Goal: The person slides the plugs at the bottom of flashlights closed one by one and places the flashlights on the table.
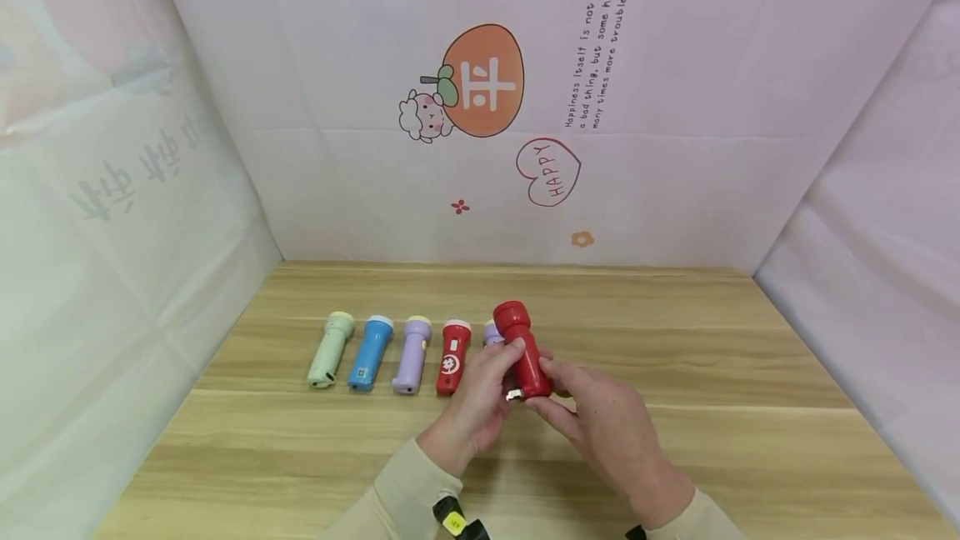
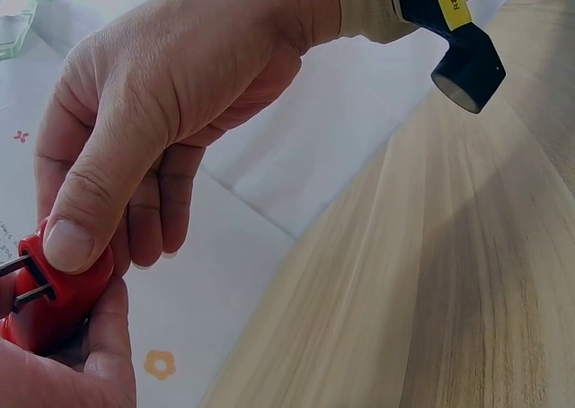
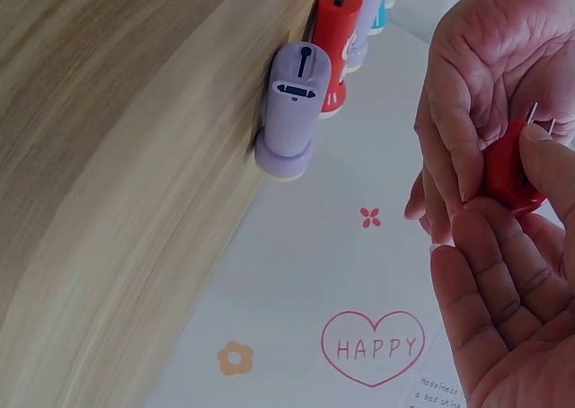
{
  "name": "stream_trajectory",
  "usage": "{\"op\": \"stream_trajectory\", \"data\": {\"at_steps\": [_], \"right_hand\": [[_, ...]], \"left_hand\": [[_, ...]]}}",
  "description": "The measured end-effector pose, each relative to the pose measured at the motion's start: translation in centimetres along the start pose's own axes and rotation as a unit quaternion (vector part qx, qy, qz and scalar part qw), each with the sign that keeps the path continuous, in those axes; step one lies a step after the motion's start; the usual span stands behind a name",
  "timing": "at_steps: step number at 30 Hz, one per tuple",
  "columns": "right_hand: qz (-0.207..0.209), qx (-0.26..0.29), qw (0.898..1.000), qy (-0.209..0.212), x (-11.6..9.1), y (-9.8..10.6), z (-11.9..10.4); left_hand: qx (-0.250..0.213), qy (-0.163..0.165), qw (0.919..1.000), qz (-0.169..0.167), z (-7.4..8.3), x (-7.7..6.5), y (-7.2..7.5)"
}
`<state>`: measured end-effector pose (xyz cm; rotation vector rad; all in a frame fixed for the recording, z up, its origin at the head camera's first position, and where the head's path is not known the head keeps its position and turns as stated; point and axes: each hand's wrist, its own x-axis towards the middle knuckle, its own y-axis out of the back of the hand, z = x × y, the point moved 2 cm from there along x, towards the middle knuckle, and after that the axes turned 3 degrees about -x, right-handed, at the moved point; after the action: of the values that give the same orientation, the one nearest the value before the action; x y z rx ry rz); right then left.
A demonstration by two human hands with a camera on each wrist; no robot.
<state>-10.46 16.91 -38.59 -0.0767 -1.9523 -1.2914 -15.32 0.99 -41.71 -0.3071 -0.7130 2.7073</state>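
Note:
A dark red flashlight (image 1: 527, 354) is held between both hands above the wooden table, its head pointing away from the person. Metal plug prongs (image 2: 34, 293) stick out from its tail end. My left hand (image 1: 477, 402) grips the left side of the body, with the thumb (image 2: 70, 243) pressed close beside the prongs. From the right, my right hand (image 1: 611, 427) pinches the tail end between thumb and fingers. Just behind the left hand, a purple flashlight (image 3: 295, 111) lies on the table, mostly hidden in the head view.
Left of the hands, a red flashlight with a white print (image 1: 452, 359), another purple flashlight (image 1: 412, 357), a blue one (image 1: 371, 354) and a pale green one (image 1: 331, 351) lie in a row. White printed cloth (image 1: 360, 190) walls the wooden table (image 1: 675, 315) at back and sides.

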Motion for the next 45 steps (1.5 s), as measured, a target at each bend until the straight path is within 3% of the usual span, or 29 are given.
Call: {"op": "stream_trajectory", "data": {"at_steps": [45], "right_hand": [[0.01,0.034,0.999,0.039,0.36,0.22,-0.39]], "left_hand": [[-0.03,0.004,0.9995,-0.011,0.2,-0.41,0.38]]}}
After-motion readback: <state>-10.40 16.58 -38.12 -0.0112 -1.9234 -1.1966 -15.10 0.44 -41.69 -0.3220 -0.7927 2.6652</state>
